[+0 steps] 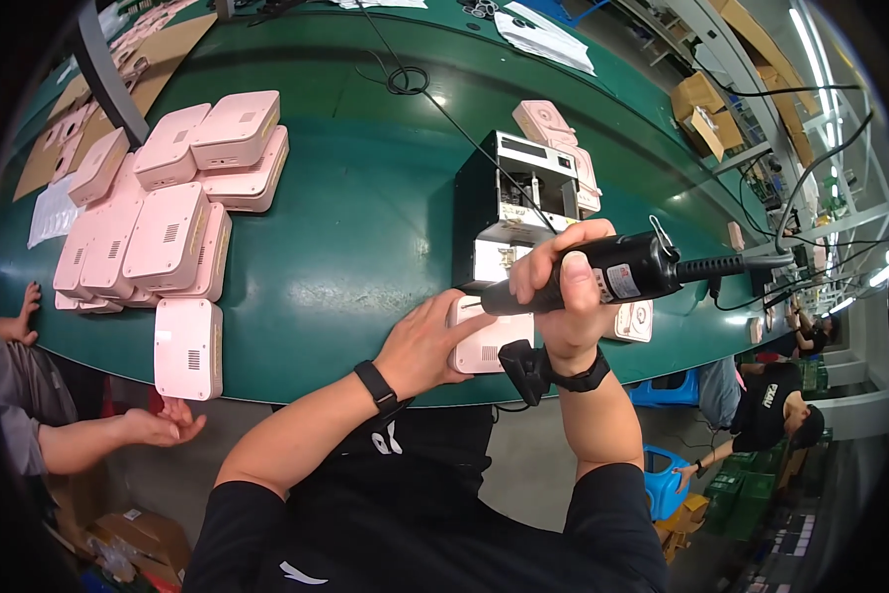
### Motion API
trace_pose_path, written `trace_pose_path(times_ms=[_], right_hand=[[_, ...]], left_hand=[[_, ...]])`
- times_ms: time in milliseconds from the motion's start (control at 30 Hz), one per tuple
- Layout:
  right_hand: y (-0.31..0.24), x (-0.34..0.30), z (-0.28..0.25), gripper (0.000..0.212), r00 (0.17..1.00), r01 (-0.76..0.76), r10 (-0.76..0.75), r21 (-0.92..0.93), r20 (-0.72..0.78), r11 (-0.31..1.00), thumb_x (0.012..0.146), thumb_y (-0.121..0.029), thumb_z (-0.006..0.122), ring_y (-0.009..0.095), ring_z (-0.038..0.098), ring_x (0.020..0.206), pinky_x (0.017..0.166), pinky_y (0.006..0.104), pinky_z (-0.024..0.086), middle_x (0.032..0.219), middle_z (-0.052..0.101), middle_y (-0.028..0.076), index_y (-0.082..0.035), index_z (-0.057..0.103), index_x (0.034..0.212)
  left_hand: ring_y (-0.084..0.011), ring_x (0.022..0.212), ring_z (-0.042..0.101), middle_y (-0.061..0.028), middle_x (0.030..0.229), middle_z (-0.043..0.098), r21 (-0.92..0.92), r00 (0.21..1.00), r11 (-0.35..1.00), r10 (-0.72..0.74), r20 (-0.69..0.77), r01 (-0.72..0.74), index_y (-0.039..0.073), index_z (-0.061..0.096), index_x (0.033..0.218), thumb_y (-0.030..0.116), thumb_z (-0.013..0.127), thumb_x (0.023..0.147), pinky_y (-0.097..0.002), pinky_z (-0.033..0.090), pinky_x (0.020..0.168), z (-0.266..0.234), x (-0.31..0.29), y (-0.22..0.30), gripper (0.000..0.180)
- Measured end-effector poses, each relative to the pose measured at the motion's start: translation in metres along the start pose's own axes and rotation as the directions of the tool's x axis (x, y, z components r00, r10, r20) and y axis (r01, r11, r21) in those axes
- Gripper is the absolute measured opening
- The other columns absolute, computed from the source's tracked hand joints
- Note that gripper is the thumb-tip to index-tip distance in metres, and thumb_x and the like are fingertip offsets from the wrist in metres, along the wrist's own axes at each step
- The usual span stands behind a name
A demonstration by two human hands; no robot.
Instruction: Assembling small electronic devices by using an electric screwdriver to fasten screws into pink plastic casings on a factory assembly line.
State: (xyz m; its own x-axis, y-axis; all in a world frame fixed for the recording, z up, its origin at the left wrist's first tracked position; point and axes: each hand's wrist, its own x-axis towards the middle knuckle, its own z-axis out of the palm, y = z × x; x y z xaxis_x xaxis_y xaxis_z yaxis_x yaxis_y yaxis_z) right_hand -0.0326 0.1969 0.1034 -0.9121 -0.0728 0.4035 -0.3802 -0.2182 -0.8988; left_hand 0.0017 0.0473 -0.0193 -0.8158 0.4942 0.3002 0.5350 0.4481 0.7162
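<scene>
Pink rounded casing [484, 341] under black cylindrical screwdriver [602, 275].

White label [622, 281] on black tool — brown cartons [703, 109] far right.

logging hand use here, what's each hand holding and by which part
Right hand grips the black electric screwdriver around its barrel. Left hand presses flat on the pink case, not gripping it.

A factory assembly line: a long green conveyor belt [365, 227] carries stacks of identical pink casings [168, 208], with cardboard boxes [706, 109], strip lights [810, 44], a power screwdriver [602, 277] and other workers [775, 410] alongside.
</scene>
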Motion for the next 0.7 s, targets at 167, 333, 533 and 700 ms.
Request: trace_pose_path(times_ms=[167,333,533,700], right_hand=[[0.009,0.002,0.0,0.025,1.0,-0.026,0.026,-0.019,-0.015,0.999,0.092,-0.022,0.056,0.019,0.048,0.053,0.055,0.0367,0.047,0.068,0.052,0.011,-0.004,0.044,0.104],[0.015,0.004,0.003,0.023,1.0,-0.009,0.008,0.036,0.021,0.999,0.091,-0.021,0.056,0.019,0.048,0.052,0.054,0.0365,0.046,0.068,0.052,0.011,-0.004,0.044,0.103],[0.016,-0.002,0.004,0.022,0.999,-0.005,0.004,-0.009,-0.042,1.0,0.091,-0.02,0.057,0.018,0.047,0.052,0.053,0.0357,0.046,0.068,0.052,0.011,-0.004,0.044,0.1],[0.011,-0.001,0.009,0.018,0.998,-0.031,0.028,-0.048,-0.063,0.998,0.092,-0.018,0.055,0.018,0.048,0.051,0.052,0.0357,0.045,0.068,0.051,0.01,-0.005,0.046,0.1]], left_hand=[[-0.0323,0.118,0.051,-0.0139,0.128,0.047,-0.012,1.0,1.0,-0.005,0.022,0.005,0.024,0.058,0.13,0.023,0.087,0.058,-0.0406,0.047,0.097,-0.002,0.002,-0.001,0.078],[-0.0329,0.119,0.051,-0.0144,0.129,0.047,-0.024,1.0,1.0,-0.007,0.012,0.008,0.024,0.059,0.13,0.022,0.087,0.059,-0.0413,0.046,0.098,-0.001,0.003,-0.004,0.077],[-0.0338,0.12,0.05,-0.0154,0.13,0.047,-0.018,1.0,1.0,0.013,-0.005,-0.014,0.024,0.06,0.129,0.022,0.086,0.059,-0.042,0.046,0.099,0.002,0.002,-0.001,0.074],[-0.0345,0.118,0.052,-0.0157,0.13,0.047,-0.038,0.999,0.999,0.037,-0.003,-0.037,0.024,0.059,0.13,0.021,0.086,0.059,-0.0424,0.048,0.098,-0.001,0.003,-0.005,0.076]])
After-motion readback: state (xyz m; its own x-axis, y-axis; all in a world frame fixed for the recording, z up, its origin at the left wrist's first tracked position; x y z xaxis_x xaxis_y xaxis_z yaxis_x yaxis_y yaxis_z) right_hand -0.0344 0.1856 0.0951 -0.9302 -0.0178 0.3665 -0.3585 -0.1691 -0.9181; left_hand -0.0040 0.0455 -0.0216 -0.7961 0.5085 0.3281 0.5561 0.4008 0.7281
